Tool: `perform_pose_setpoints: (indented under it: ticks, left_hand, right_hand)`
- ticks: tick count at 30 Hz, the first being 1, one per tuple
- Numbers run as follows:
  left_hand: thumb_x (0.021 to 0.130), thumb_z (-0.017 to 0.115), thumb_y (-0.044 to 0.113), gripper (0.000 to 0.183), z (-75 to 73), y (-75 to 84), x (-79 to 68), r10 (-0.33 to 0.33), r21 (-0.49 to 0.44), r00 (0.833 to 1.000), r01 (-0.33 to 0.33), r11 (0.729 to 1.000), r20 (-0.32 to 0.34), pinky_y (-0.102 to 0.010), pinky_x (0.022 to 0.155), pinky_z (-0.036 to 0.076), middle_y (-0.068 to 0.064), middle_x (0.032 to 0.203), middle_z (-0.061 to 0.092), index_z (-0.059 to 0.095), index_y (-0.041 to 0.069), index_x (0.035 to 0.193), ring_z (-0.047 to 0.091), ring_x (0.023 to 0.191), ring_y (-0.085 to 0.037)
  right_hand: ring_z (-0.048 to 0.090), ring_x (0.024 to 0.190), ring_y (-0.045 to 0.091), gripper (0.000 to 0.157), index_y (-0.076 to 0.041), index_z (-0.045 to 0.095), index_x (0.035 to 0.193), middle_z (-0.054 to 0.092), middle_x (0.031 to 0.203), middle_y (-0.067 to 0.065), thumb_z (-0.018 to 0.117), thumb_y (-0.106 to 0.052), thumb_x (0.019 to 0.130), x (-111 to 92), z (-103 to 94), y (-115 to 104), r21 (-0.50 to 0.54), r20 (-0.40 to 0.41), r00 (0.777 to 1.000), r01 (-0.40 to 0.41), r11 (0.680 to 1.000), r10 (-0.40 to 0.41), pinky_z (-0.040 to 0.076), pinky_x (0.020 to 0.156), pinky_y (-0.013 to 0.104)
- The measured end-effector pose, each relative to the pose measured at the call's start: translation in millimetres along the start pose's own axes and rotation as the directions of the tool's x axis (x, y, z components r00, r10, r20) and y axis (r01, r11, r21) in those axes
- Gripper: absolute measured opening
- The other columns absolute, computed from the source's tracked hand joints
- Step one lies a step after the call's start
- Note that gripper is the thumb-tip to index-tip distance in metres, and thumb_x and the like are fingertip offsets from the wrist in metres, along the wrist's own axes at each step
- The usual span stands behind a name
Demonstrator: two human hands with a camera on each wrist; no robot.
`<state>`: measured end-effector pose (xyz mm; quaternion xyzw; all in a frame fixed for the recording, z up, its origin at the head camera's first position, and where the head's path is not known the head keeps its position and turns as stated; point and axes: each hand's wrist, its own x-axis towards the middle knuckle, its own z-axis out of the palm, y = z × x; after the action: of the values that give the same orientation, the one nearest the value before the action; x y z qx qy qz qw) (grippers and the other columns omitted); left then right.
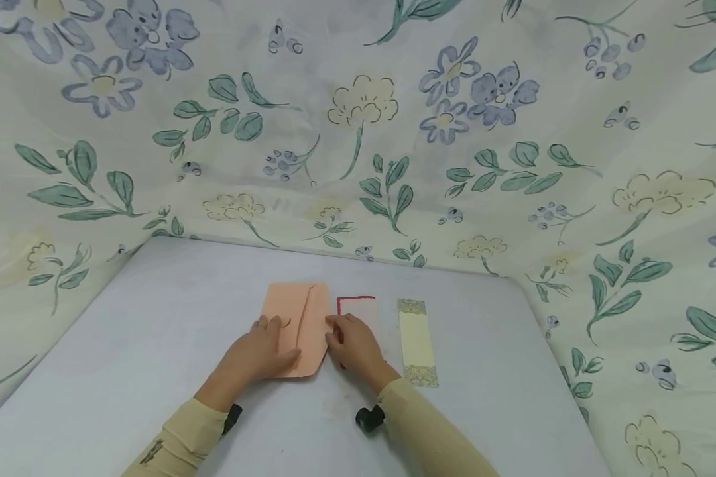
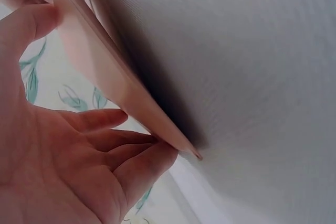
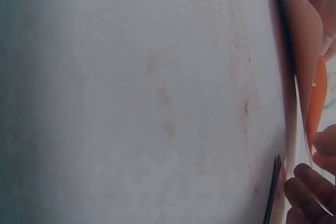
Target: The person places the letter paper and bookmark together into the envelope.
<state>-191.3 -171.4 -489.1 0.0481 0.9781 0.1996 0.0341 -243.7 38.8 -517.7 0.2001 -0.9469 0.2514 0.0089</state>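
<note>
A peach paper envelope [image 1: 313, 331] lies on the white table in the head view, its flap along the right side. My left hand [image 1: 259, 351] rests on its left part, thumb and fingers spread. In the left wrist view the straight fingertips of that hand [image 2: 121, 161] touch the envelope [image 2: 100, 66] near one end. My right hand [image 1: 358, 344] pinches the envelope's right edge. The right wrist view has the fingertips of the right hand [image 3: 310, 187] at an orange, lifted paper edge [image 3: 317, 95]. What is inside the envelope is hidden.
A pale card with a red border [image 1: 358, 303] lies partly hidden by my right hand. Further right is a cream strip with glittery gold ends [image 1: 416, 341]. Flower-patterned cloth [image 1: 358, 165] stands behind the table [image 1: 489, 371] and along its sides.
</note>
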Motion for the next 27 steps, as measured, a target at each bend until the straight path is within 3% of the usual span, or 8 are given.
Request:
perform_pose_setpoints:
  ticks: [5,8,13,20,27]
  left_hand:
    - [0.089,0.073,0.044,0.080,0.7,1.0,0.3,0.011,0.017,1.000,-0.011,1.000,0.013,-0.062,0.092,0.050,-0.047,0.140,0.040,0.047,-0.011,0.141,0.049,0.126,-0.059]
    - [0.088,0.075,0.046,0.079,0.3,-0.2,-0.3,0.025,0.041,1.000,-0.025,0.999,0.004,-0.059,0.084,0.053,-0.041,0.132,0.048,0.049,-0.009,0.138,0.056,0.115,-0.053]
    - [0.087,0.076,0.047,0.075,-4.8,-2.6,2.0,0.102,0.107,0.994,-0.097,0.990,-0.039,-0.061,0.092,0.049,-0.033,0.130,0.054,0.053,-0.006,0.135,0.057,0.114,-0.048]
    - [0.090,0.073,0.049,0.079,-7.0,-3.5,11.7,0.257,0.147,0.966,-0.250,0.957,-0.031,-0.068,0.101,0.041,-0.036,0.148,0.043,0.048,0.004,0.149,0.046,0.133,-0.053]
    - [0.091,0.073,0.047,0.063,-4.8,-1.3,18.7,0.260,0.073,0.964,-0.263,0.962,0.050,-0.077,0.103,0.030,-0.034,0.157,0.030,0.058,0.017,0.145,0.030,0.138,-0.064]
  right_hand:
    - [0.046,0.072,0.007,0.035,-0.011,0.069,0.130,0.050,0.085,-0.006,0.068,-0.024,0.097,0,1.3,-1,0.008,0.010,1.000,-0.012,1.000,0.012,0.039,0.061,0.020]
    - [0.046,0.071,0.007,0.035,-0.011,0.069,0.130,0.050,0.085,-0.006,0.070,-0.023,0.097,-1,2.5,-1,0.011,0.012,1.000,-0.019,1.000,0.019,0.040,0.061,0.020]
    - [0.047,0.073,0.007,0.036,-0.012,0.069,0.131,0.050,0.087,-0.005,0.070,-0.024,0.097,0,3.8,-2,0.009,0.011,1.000,-0.027,1.000,0.027,0.041,0.062,0.019]
    - [0.047,0.074,0.007,0.037,-0.012,0.068,0.132,0.052,0.089,-0.005,0.070,-0.025,0.098,1,3.2,-3,-0.003,0.019,0.999,-0.037,0.999,0.037,0.040,0.062,0.019]
    - [0.048,0.075,0.008,0.037,-0.013,0.067,0.133,0.052,0.091,-0.004,0.070,-0.025,0.098,-1,1.0,-5,0.017,0.033,0.998,-0.052,0.999,0.051,0.041,0.063,0.020]
